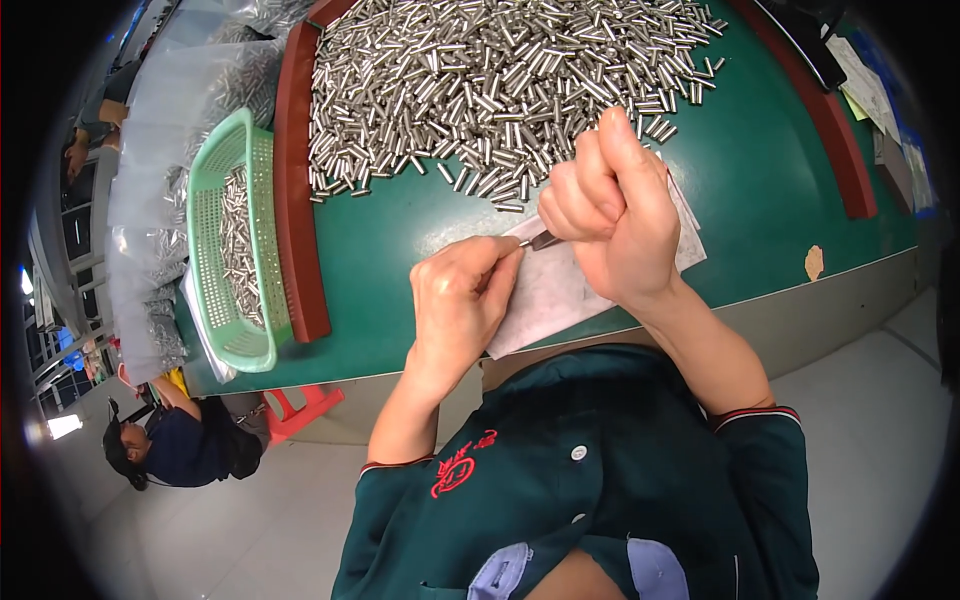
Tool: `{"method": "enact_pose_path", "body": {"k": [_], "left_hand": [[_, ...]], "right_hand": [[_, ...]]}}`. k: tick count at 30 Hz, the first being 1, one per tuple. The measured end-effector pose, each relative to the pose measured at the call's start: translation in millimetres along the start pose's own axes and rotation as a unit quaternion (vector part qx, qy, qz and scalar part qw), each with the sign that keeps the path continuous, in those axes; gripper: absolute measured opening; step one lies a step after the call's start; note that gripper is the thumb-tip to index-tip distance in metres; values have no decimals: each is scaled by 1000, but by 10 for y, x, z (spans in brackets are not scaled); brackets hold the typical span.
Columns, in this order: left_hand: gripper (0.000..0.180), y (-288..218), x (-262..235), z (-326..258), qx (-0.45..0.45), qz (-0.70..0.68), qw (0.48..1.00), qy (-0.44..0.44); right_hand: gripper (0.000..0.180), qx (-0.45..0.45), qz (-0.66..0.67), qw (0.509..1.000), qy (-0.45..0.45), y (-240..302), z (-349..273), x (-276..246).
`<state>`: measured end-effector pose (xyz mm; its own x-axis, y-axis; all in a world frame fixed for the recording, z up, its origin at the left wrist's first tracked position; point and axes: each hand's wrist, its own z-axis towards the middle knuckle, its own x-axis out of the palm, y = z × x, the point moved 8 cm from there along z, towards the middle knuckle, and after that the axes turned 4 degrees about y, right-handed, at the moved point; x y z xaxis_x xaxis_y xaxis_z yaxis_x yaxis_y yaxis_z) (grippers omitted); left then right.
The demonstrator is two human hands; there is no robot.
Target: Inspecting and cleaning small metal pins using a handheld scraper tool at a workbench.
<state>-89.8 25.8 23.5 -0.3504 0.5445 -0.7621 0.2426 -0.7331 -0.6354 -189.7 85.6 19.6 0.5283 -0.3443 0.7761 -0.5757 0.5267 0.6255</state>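
Both hands at work over a white rectangular sheet [550,300]

Left hand [458,295] pinched closed, thumb against forefinger, on a small bright metal piece [525,243]; can't tell if it's part of the slim dark tool [543,239]. Right hand [625,215] curled into a fist around that tool, thumb up.

Containers: pale green perforated plastic basket [205,240] on the left, short silver metal pieces [238,240] inside. Clear plastic bags [235,80] farther left, also with metal pieces.

Big heap of short silver metal cylinders [500,90] on the far side, loose on the green tabletop [750,210], up against the long reddish-brown bar [297,190] on the left; second reddish-brown bar [815,110] far right. Green surface shows between heap and sheet, and right of the sheet, where a tan scrap [814,263] lies by the near edge.
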Motion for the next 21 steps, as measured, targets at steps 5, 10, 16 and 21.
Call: {"method": "enact_pose_path", "body": {"k": [5,10,16,21], "left_hand": [[7,17,-1,-12,13,-16,1000,-10],[7,21,3,-20,19,-10,1000,-10],[7,45,10,-17,14,-22,1000,-8],[7,62,2,-24,12,-21,1000,-5]], "right_hand": [[46,-3,-11,1000,-2,12,-5,30],[45,-4,-21,1000,1,8,-9,52],[45,-6,-27,1000,-4,4,-11,36],[45,-14,-37,999,6,8,-7,67]]}}
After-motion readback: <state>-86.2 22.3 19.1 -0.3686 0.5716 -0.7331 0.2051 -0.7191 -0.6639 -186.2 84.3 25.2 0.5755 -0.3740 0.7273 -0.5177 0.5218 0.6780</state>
